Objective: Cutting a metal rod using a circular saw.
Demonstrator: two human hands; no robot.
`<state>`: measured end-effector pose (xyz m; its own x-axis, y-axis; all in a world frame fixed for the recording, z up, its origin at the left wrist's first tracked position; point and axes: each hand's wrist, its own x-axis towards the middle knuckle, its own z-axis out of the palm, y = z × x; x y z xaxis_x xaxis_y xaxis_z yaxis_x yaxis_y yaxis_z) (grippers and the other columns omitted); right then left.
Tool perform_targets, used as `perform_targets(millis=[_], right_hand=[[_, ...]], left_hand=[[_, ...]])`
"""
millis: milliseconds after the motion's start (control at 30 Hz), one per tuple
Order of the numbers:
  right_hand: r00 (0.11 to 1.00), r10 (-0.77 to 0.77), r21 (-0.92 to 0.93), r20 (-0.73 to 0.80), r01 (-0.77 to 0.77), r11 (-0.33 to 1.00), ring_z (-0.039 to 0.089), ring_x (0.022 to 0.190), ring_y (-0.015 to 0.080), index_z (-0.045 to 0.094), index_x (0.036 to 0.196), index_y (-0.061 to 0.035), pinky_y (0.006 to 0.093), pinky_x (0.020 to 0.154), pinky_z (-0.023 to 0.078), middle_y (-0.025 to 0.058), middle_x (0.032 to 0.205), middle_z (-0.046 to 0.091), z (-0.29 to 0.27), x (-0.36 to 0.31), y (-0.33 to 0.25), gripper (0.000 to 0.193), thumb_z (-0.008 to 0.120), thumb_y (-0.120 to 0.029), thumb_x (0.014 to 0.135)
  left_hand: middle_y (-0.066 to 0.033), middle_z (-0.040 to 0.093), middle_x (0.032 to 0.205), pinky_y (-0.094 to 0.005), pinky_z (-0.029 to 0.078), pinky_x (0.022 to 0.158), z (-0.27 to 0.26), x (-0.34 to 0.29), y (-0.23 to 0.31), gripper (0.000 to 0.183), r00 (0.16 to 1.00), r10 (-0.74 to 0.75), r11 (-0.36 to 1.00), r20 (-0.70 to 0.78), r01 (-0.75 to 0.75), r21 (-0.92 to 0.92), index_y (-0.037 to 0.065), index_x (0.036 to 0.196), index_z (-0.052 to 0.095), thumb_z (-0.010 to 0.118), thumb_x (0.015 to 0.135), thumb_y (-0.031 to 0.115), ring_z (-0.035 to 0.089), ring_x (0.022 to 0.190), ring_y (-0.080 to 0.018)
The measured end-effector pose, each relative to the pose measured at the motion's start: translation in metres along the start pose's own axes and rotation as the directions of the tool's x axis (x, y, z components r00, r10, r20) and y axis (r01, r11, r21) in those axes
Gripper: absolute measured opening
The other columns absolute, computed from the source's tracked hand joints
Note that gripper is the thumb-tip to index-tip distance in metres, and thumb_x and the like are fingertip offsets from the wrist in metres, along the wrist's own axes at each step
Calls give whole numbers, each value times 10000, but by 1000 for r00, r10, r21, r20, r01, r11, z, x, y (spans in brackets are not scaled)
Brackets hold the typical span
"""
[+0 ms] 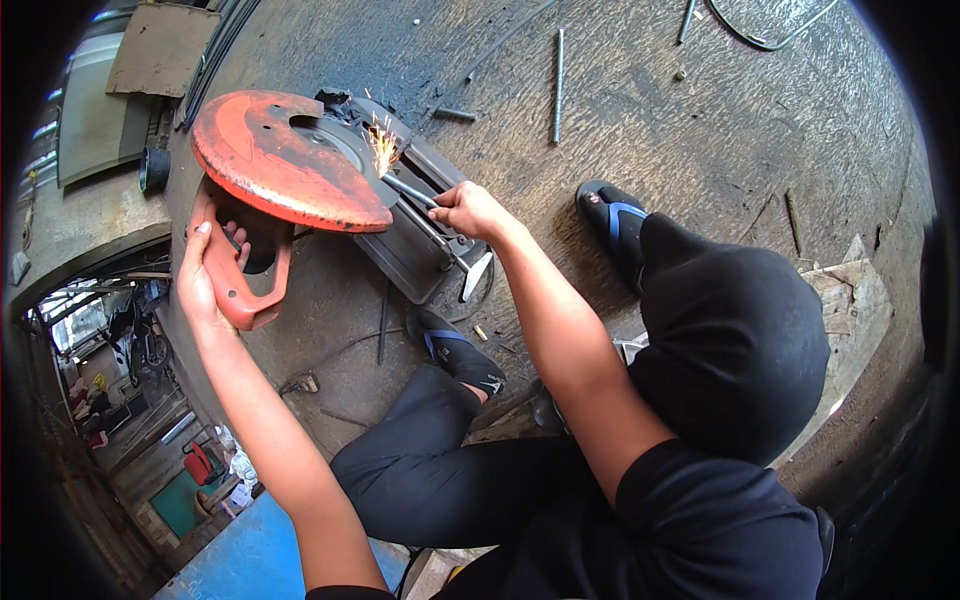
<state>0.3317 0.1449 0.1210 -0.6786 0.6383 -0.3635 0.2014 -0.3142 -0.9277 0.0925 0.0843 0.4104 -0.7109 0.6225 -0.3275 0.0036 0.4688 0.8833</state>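
An abrasive chop saw with a scuffed orange guard [275, 165] stands on the floor at upper left. My left hand [205, 260] is wrapped round its orange handle [233, 285]. With closed fingers my right hand [470, 212] grips a metal rod [408, 190], which points left to the cutting wheel. Bright orange sparks [382, 147] spray up where the rod's end meets the wheel area; the exact contact spot is hidden. Below my right hand is the saw's dark base [415, 262], with a pale clamp handle [477, 277] on its near end.
On the worn floor lie a long metal rod [559, 85], a short rod piece [455, 114] and a cable [765, 43]. My shoes [615, 225] rest close to the saw. A floor edge drops at left to a cluttered lower area [130, 400]; a blue surface [240, 555] is at lower left.
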Motion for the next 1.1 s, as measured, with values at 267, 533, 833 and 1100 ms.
perform_targets(millis=[267, 533, 833, 1100], right_hand=[[993, -82, -173, -80, 68, 983, 667, 758, 280, 692, 1033, -70, 386, 722, 503, 192, 817, 675, 1, 1, -7, 285, 665, -249, 813], [952, 14, -213, -306, -83, 974, 629, 951, 378, 689, 1030, -129, 452, 850, 493, 200, 967, 669, -6, 3, -1, 245, 556, -256, 869], [892, -79, -293, -444, -62, 954, 659, 826, 330, 692, 919, -130, 412, 736, 512, 139, 841, 689, 7, -5, -19, 153, 662, -206, 789], [934, -29, -188, -355, -41, 981, 660, 843, 349, 730, 934, -145, 419, 807, 518, 186, 850, 679, 1, -5, -28, 198, 650, -176, 755]], left_hand=[[-112, 579, 1115, -337, 501, 807, 0, -1, 1, 517, 1000, 7, 1000, 2, -7, -7, 47, 1327, 478, 603, 891, 295, 601, 939, -201], [-101, 612, 921, -310, 520, 654, 2, -1, 2, 311, 999, 0, 999, -42, 2, 48, -16, 1073, 570, 642, 872, 209, 606, 748, -189], [-92, 596, 1037, -315, 505, 769, 4, -2, 2, 526, 999, 0, 997, -36, 3, 77, 43, 1312, 473, 613, 884, 315, 585, 911, -168], [-84, 603, 1015, -317, 506, 759, -1, 0, 2, 521, 1000, -2, 998, 6, 1, 58, 48, 1319, 475, 597, 882, 306, 604, 836, -177]])
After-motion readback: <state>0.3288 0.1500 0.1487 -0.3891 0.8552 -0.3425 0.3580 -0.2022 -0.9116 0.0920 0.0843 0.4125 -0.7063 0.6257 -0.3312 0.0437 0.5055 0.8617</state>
